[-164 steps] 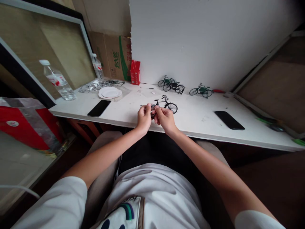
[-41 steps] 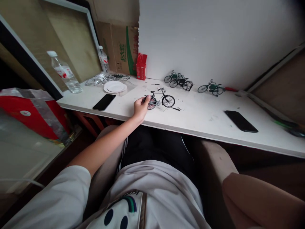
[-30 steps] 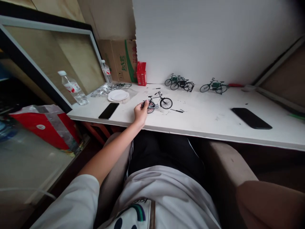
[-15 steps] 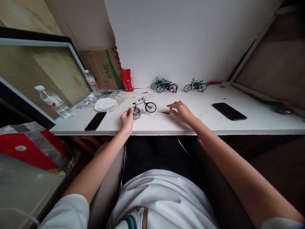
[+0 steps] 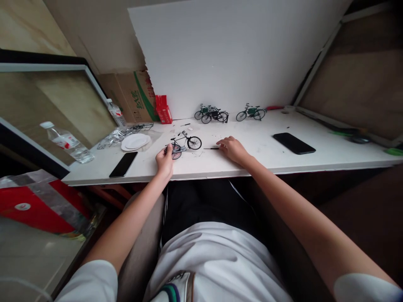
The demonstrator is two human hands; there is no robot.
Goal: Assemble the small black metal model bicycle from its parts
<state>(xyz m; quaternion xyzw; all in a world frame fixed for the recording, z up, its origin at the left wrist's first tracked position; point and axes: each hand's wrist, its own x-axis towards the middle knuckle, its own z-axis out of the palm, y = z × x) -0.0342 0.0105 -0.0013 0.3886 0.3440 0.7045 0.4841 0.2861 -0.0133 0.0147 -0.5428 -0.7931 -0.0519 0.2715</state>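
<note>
A small model bicycle (image 5: pixel 185 142) with black wheels is gripped at its rear wheel by my left hand (image 5: pixel 164 161), near the front part of the white table. To its right lies a thin dark screwdriver (image 5: pixel 211 148). My right hand (image 5: pixel 233 149) rests over the handle end of that tool, fingers bent and touching or nearly touching it; whether they grip it cannot be made out. Tiny loose pieces (image 5: pixel 198 154) lie between the bicycle and my right hand.
More model bicycles (image 5: pixel 215 116) and a green one (image 5: pixel 251 113) stand at the back. Phones (image 5: pixel 124 164) (image 5: pixel 294 143) lie on both sides. White plates (image 5: pixel 135 141), plastic bottles (image 5: pixel 67 142) and a red box (image 5: pixel 163 110) are on the left.
My right hand has lowered onto the screwdriver's handle end. My left hand still holds the bicycle. The whole view has shifted and tilted slightly.
</note>
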